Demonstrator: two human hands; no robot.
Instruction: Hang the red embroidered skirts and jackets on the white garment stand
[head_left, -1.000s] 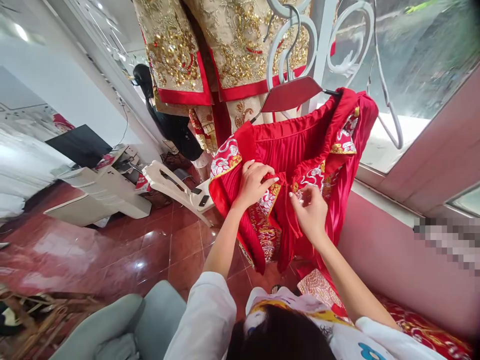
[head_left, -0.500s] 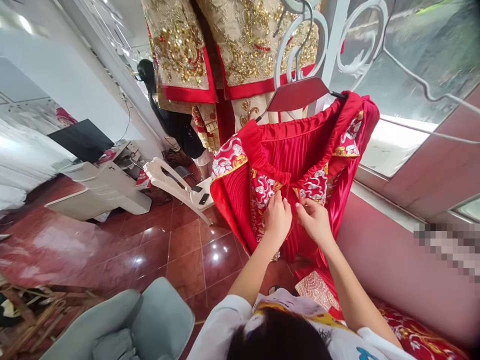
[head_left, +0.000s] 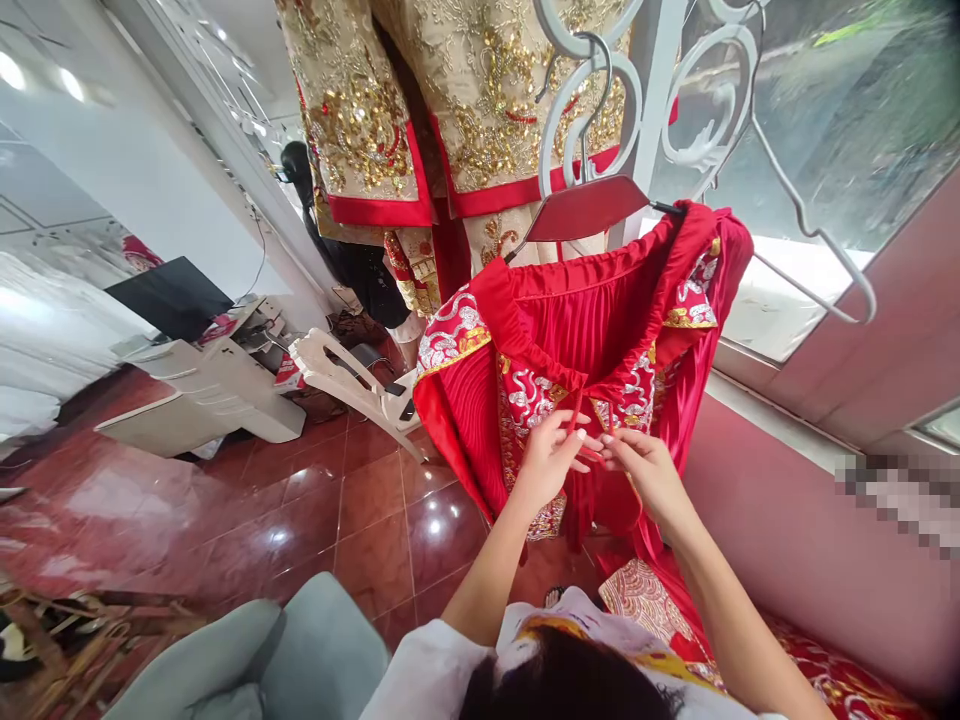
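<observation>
A red pleated skirt (head_left: 592, 320) with silver and gold embroidered panels hangs from a dark red hanger (head_left: 589, 208) hooked on a white scrolled window grille (head_left: 660, 90). My left hand (head_left: 546, 458) and my right hand (head_left: 643, 468) meet in front of the skirt's waist opening. Each hand pinches a thin red tie (head_left: 576, 425) of the skirt between its fingertips. My fingertips touch one another there.
A gold beaded garment with red trim (head_left: 450, 110) hangs behind the skirt. A tipped white plastic chair (head_left: 352, 385) and a white desk with a dark monitor (head_left: 169, 298) stand on the red tiled floor at left. A grey seat (head_left: 262, 660) is near me. A pink wall runs at right.
My hands moved from the embroidered waistband edges down and together to the skirt's centre. They now pinch the red tie where before they gripped the panels.
</observation>
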